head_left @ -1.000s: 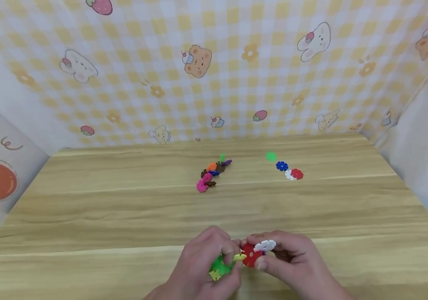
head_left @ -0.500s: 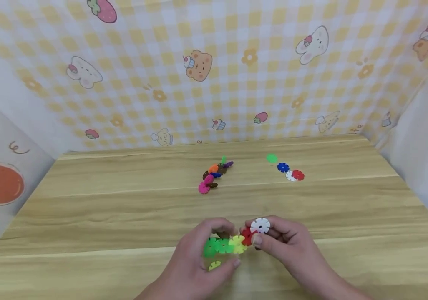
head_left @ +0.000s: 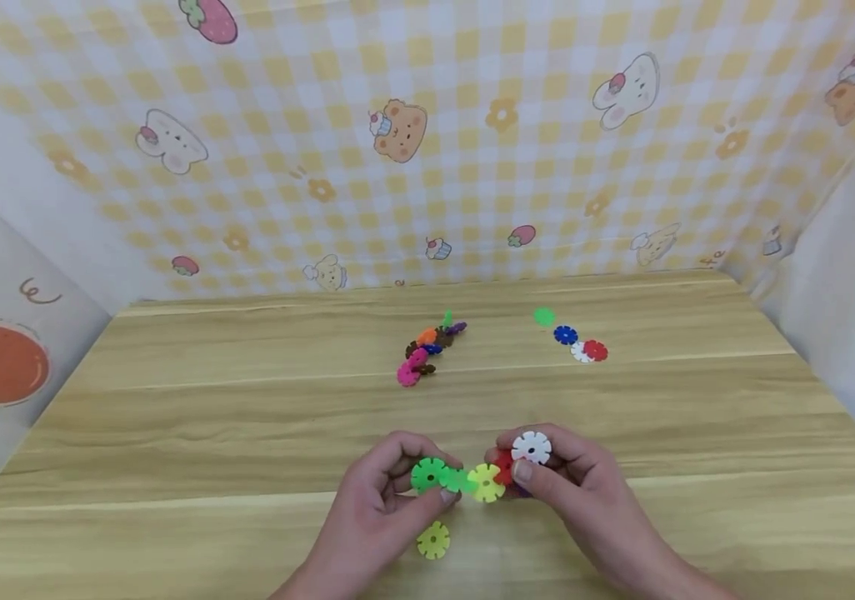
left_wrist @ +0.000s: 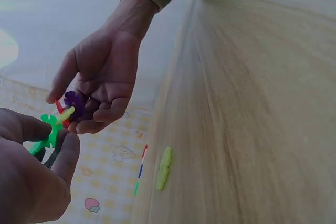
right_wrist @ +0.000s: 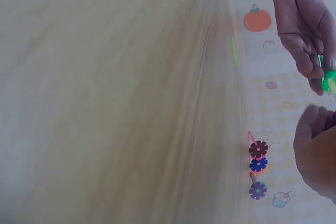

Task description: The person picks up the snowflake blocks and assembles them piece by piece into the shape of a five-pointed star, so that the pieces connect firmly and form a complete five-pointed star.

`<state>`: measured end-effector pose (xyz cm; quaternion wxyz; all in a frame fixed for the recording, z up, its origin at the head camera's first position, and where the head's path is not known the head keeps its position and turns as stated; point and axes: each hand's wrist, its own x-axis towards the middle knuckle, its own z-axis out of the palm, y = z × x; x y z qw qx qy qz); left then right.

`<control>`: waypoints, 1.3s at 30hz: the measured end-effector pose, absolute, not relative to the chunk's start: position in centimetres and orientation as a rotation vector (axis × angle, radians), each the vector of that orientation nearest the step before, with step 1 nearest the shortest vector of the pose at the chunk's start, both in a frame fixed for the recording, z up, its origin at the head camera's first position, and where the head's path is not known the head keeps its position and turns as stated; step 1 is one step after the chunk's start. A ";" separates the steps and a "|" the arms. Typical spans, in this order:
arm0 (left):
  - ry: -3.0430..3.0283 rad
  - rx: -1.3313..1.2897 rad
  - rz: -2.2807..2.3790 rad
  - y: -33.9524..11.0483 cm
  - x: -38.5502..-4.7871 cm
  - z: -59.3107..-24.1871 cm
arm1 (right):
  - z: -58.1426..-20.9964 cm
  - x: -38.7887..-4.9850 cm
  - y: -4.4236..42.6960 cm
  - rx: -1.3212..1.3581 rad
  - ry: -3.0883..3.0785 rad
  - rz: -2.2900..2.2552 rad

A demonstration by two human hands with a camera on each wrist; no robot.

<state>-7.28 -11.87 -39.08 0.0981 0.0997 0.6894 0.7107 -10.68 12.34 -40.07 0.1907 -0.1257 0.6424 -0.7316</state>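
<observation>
Chain of discs [head_left: 486,484] — long axis sideways.

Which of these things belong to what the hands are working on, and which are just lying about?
In the job:
left hand
right hand
held green, yellow, red, white and purple slotted plastic discs

Apparently lying about, perhaps spares:
loose yellow slotted plastic disc
multicoloured cluster of slotted plastic discs
flat green, blue, white and red slotted discs

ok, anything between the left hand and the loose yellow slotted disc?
Nothing visible. The loose yellow slotted disc lies on the tabletop below the left hand, whose grip is occupied by green slotted discs.
</observation>
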 end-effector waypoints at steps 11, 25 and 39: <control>2.124 0.433 2.006 -11.9 -7.4 -39.6 | -39.4 -11.6 12.3 -0.535 1.896 -1.797; 2.456 0.556 1.673 -11.6 -7.8 -39.7 | -38.8 -11.4 10.5 -0.443 2.043 -1.636; 2.649 0.587 0.774 -13.2 -7.7 -41.9 | -39.3 -11.5 11.8 -0.322 2.097 -1.693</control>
